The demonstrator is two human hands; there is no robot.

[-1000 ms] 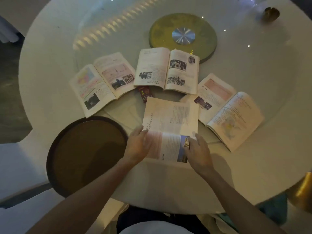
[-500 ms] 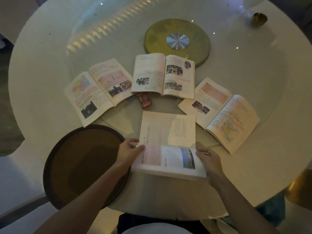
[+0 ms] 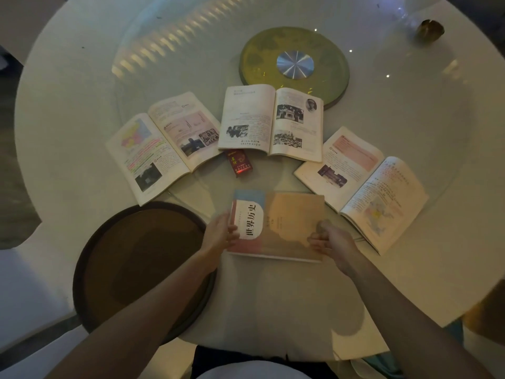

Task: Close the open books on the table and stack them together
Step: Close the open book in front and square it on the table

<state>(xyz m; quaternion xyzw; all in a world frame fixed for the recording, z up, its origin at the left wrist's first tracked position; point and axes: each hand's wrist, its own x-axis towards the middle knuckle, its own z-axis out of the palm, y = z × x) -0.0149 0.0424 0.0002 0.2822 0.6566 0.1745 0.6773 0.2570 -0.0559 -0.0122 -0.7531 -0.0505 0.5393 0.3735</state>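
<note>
A closed book (image 3: 287, 222) with an orange, blue and pink cover lies flat near the table's front edge. My left hand (image 3: 220, 236) grips its left edge and my right hand (image 3: 332, 242) holds its right side, thumb on the cover. Three books still lie open further back: one at the left (image 3: 161, 143), one in the middle (image 3: 270, 121), and one at the right (image 3: 363, 184).
A small red box (image 3: 240, 162) lies between the open books. A green and silver turntable disc (image 3: 293, 64) sits at the centre of the round white table (image 3: 68, 91). A dark round tray (image 3: 136, 263) sits at the front left. A small brass object (image 3: 429, 30) stands far right.
The near book was open with its front half being lifted; now it is folded shut, cover up, with both hands on its sides.
</note>
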